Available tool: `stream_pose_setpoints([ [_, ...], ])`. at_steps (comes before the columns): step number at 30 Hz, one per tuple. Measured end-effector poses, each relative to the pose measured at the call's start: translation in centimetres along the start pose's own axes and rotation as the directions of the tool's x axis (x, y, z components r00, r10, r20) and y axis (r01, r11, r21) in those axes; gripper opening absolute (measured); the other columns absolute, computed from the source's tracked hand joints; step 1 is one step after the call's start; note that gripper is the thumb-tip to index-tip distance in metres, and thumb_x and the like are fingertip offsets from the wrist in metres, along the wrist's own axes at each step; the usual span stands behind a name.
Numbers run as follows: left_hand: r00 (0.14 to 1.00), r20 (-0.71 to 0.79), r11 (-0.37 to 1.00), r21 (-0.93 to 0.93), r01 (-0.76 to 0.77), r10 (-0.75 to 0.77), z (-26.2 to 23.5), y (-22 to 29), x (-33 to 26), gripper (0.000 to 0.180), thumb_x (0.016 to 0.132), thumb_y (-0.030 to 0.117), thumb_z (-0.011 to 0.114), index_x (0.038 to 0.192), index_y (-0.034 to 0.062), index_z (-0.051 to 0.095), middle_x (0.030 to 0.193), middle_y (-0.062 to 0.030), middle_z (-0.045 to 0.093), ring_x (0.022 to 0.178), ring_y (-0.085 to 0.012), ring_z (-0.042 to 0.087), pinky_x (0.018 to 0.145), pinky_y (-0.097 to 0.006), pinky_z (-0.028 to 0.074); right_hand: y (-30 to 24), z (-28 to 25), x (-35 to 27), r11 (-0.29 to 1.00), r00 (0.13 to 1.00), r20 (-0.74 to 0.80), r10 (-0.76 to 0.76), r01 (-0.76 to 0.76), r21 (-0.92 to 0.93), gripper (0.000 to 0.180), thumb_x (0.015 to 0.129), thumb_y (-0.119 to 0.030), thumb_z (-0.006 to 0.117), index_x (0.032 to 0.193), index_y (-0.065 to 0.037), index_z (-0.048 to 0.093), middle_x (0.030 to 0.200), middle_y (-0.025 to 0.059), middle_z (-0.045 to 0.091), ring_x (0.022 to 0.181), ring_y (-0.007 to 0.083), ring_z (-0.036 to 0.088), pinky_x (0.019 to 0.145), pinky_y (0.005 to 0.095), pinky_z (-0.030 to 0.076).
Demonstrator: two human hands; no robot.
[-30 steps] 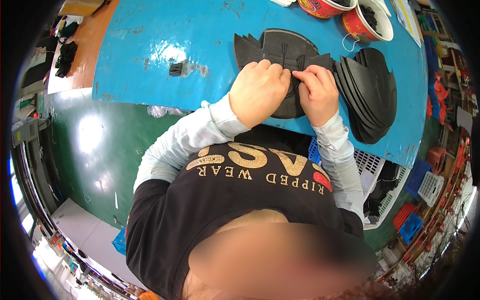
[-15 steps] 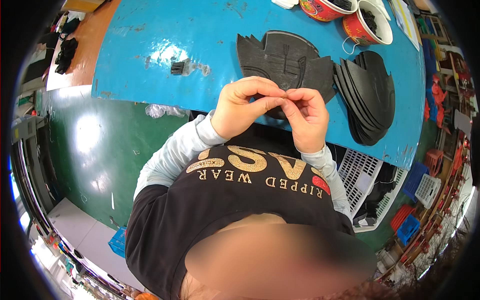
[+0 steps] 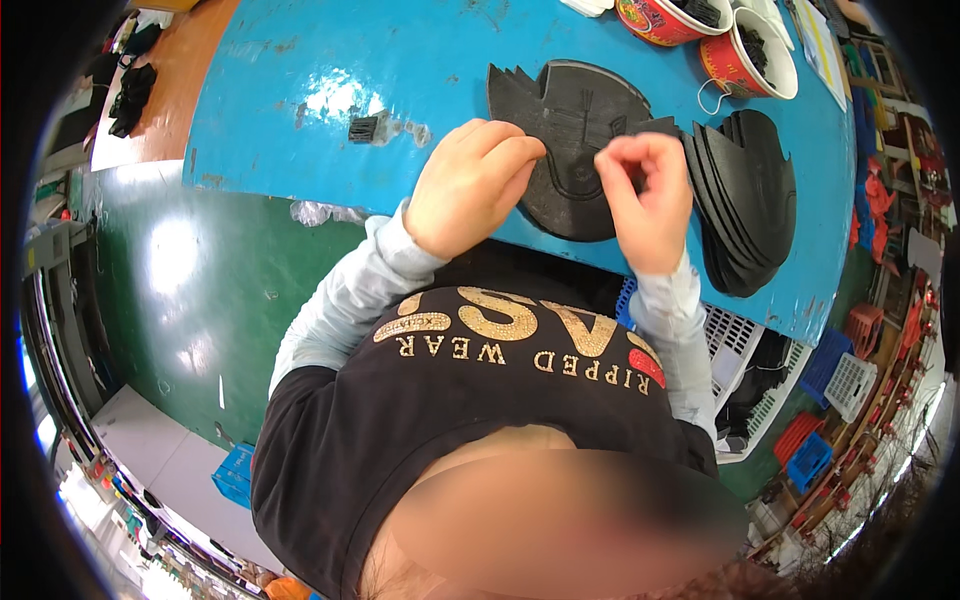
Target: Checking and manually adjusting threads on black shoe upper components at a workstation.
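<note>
Over the near edge of the blue table [image 3: 300,90], both hands work at a flat black piece [image 3: 575,140] with a toothed edge. The left hand [image 3: 472,185] is curled, its fingers bent down onto the piece's left part and touching it. The right hand [image 3: 645,195] is raised a little, its fingertips [image 3: 618,160] pinched together; whether they grip anything I cannot tell. Just right of that hand lies a fanned stack [image 3: 745,200] of similar black pieces, reaching the table's edge. Beyond the piece stand two red bowls [image 3: 750,55] with dark bits inside. Well to the left, a small black clip [image 3: 363,128] sits alone on the table. Below the table's right end are white and blue crates [image 3: 770,350].
</note>
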State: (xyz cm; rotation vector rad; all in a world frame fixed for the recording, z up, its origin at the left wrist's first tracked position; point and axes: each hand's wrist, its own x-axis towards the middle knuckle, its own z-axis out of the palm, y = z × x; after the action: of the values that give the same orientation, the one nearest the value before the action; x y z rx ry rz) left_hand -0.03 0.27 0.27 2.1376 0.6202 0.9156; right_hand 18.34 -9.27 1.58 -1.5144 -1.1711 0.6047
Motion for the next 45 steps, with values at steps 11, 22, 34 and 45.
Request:
stream_pose_setpoints([
  [11,0.985,0.027,0.96,0.225,-0.17,0.168,0.7,-0.9,0.2,0.023,0.076,-0.001,0.069,0.099,0.0036,0.066,0.09,-0.0084,0.065,0.081,-0.0285,0.061,0.07,-0.038,0.05,1.7,0.6,2.8,0.864,0.935,0.225,-0.273,0.341,-0.369,0.019,0.08,0.002,0.067,0.091,-0.006,0.054,0.081,0.0093,0.06,0.077,0.0303,0.06,0.068,0.0386,0.049],
  [22,0.968,0.192,0.87,0.434,-0.233,0.163,1.2,0.1,1.2,0.038,0.071,0.003,0.067,0.109,0.0053,0.067,0.082,-0.0042,0.054,0.075,-0.0235,0.055,0.067,-0.036,0.047,1.3,0.8,2.9,0.738,0.891,0.296,-0.343,0.451,-0.503,0.019,0.079,0.0,0.067,0.091,-0.007,0.055,0.081,0.0075,0.061,0.076,0.0289,0.06,0.067,0.039,0.048],
  [34,0.969,0.193,0.816,0.529,-0.235,0.154,1.4,0.7,1.2,0.038,0.071,0.005,0.066,0.109,0.0039,0.067,0.082,-0.0039,0.052,0.076,-0.0213,0.054,0.067,-0.034,0.046,2.0,0.2,1.3,0.695,0.89,0.213,-0.404,0.45,-0.56,0.026,0.069,0.007,0.066,0.092,-0.006,0.07,0.091,0.0061,0.06,0.085,0.0264,0.059,0.075,0.036,0.05],
  [45,0.997,-0.061,0.984,0.173,-0.035,0.046,-0.6,-0.8,-0.6,0.019,0.081,-0.001,0.068,0.1,0.0025,0.065,0.088,-0.0103,0.062,0.079,-0.0299,0.061,0.069,-0.037,0.05,2.2,-1.1,-0.9,0.897,0.941,-0.131,-0.313,0.248,-0.366,0.031,0.076,0.013,0.06,0.098,-0.006,0.072,0.098,0.0094,0.064,0.079,0.0225,0.063,0.064,0.0296,0.049],
])
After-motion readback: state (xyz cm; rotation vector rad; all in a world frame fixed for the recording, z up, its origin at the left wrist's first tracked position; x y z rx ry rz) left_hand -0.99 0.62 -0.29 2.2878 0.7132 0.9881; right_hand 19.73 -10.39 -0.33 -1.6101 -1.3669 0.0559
